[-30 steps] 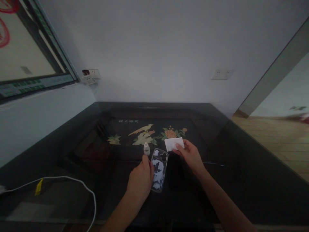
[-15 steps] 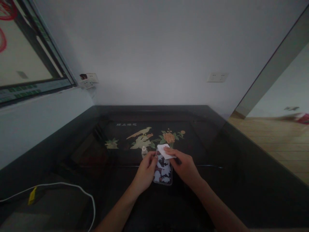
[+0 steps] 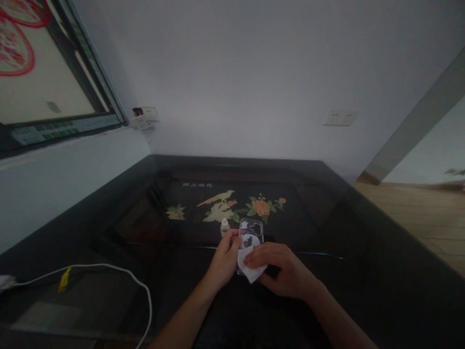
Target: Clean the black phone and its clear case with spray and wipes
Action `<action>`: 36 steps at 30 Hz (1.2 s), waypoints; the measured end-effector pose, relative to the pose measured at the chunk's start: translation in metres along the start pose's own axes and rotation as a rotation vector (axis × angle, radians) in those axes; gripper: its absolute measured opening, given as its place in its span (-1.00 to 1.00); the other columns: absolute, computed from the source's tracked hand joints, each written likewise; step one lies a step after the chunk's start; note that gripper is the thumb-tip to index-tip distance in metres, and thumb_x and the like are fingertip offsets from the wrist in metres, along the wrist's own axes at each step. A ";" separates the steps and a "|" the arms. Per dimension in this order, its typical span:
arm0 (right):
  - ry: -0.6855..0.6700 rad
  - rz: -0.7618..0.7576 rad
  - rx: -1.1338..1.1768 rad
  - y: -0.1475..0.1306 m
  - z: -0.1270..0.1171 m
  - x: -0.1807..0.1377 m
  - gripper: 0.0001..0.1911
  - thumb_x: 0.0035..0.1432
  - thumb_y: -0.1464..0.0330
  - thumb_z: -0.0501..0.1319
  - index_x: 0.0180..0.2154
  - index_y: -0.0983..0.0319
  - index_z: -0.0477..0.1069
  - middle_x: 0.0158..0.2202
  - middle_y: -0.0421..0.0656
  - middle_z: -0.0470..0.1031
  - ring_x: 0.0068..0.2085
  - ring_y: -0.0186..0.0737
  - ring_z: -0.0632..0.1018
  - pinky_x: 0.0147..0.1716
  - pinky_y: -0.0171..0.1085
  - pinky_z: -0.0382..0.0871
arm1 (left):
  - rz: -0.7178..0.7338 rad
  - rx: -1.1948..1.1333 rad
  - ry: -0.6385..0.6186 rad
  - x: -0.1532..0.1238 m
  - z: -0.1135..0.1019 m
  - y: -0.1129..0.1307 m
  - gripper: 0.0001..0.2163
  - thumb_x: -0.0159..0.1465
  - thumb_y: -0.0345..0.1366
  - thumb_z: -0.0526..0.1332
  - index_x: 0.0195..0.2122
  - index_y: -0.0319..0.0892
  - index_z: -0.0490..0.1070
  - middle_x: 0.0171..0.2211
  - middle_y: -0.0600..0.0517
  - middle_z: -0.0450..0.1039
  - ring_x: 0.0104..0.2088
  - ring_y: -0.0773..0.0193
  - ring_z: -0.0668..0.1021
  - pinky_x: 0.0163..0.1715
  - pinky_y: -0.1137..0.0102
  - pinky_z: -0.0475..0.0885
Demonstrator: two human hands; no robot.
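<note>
Dark table (image 3: 363, 252): right hand (image 3: 286, 271) slid white wipe (image 3: 250, 264) down phone case (image 3: 250, 233); left hand (image 3: 225, 257) grips case.

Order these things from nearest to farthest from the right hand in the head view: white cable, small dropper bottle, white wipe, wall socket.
From the right hand:
1. white wipe, under its fingers, on the phone case.
2. small dropper bottle, just beyond the left hand.
3. wall socket, on the far wall, right.
4. white cable, near left of the table.
</note>
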State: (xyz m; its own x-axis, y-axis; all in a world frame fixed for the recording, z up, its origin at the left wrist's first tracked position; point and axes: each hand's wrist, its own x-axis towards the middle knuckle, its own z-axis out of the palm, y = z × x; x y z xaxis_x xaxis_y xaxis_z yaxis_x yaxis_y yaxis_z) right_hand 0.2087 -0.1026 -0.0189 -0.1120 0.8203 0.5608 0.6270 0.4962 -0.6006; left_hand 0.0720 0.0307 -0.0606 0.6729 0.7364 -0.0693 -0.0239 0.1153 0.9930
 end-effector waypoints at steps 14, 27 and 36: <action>0.716 0.516 0.106 0.028 -0.005 -0.001 -0.83 0.24 0.27 0.31 -0.16 0.19 0.57 -0.11 -0.04 0.67 -0.09 -0.01 0.69 -0.05 -0.09 0.61 | -0.234 -0.122 -0.105 -0.010 0.008 0.009 -0.59 0.23 -0.01 0.23 0.01 -0.09 0.27 -0.25 0.00 0.50 -0.47 0.27 0.53 -0.68 0.44 0.44; 0.190 0.196 -0.166 0.023 0.003 -0.006 -0.65 0.22 0.49 0.26 0.00 0.06 0.57 -0.03 -0.19 0.66 0.07 -0.06 0.63 0.28 0.06 0.35 | -0.100 -0.125 -0.038 -0.006 0.003 0.005 -0.62 0.24 -0.01 0.23 -0.03 -0.13 0.33 -0.42 0.12 0.44 -0.56 0.36 0.47 -0.58 0.49 0.39; -0.015 0.187 -0.019 0.005 -0.004 -0.011 -0.74 0.14 0.45 0.32 -0.12 0.06 0.61 -0.15 -0.20 0.70 -0.04 -0.09 0.69 0.10 -0.12 0.50 | -0.067 -0.122 -0.020 0.000 0.000 -0.005 -0.60 0.24 -0.01 0.24 -0.02 -0.15 0.33 -0.34 0.03 0.56 -0.40 0.22 0.60 -0.37 0.39 0.47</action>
State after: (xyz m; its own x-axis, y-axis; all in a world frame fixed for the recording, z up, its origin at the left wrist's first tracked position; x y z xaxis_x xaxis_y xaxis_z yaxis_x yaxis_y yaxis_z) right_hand 0.2169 -0.1106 -0.0260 -0.0037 0.9019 0.4319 0.6521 0.3297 -0.6827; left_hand 0.0722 0.0303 -0.0660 0.6903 0.7113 -0.1322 -0.0671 0.2448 0.9672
